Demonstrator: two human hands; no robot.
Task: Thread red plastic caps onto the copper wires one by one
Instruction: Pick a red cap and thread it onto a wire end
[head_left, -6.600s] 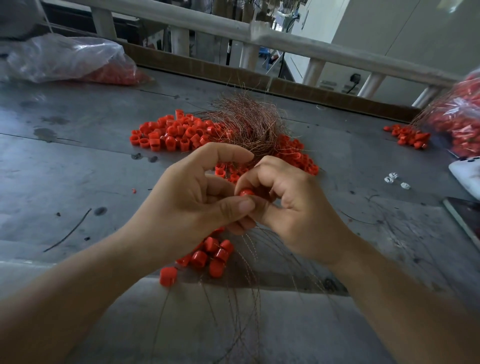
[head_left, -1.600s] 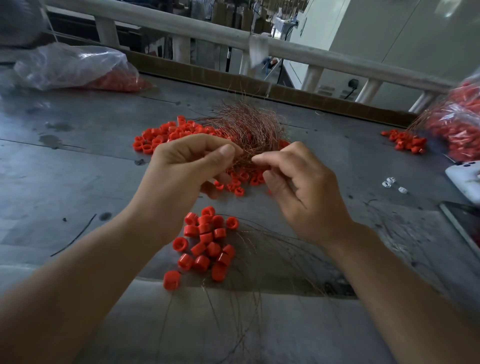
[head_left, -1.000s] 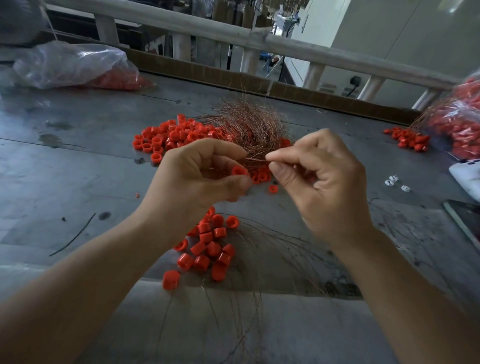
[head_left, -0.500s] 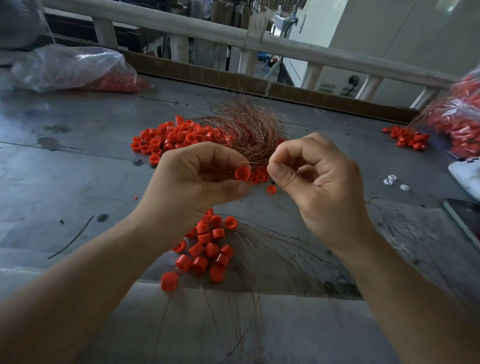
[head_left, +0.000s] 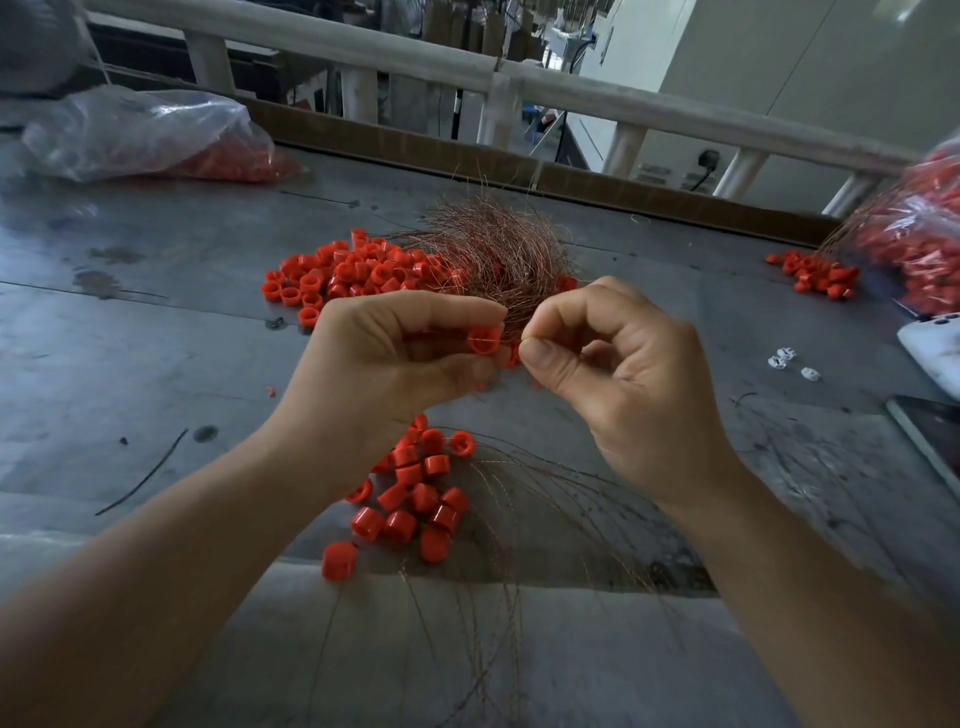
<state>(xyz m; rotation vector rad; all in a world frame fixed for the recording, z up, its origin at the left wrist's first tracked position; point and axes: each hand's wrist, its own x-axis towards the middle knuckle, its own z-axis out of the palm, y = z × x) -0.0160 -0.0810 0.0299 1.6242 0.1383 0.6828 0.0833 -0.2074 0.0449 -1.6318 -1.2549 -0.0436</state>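
Red caps, left to right.

Far left of the grip, well apart: clear bag with more caps inside. Up-left of the grip: loose pile, unthreaded, its right edge under the copper wire bundle, which sits just behind the pinch.

Left hand: thumb and forefinger pinch one cap, open end roughly toward the camera.

Right hand, just beside it: thumb and forefinger pressed on a single wire, other fingers curled. Wire tip is at the cap. Can't tell if it's through.

Below the grip, toward the body: threaded cluster, with wires fanning off it to the near table edge. Looks like the finished batch.

Right of the grip, well apart: white bits, a small cap pile, a second bag and a white device at the frame edge.

Progress, my read: early. One small cluster done, against the bigger loose pile plus both bags.

No readable brands, labels or writing.
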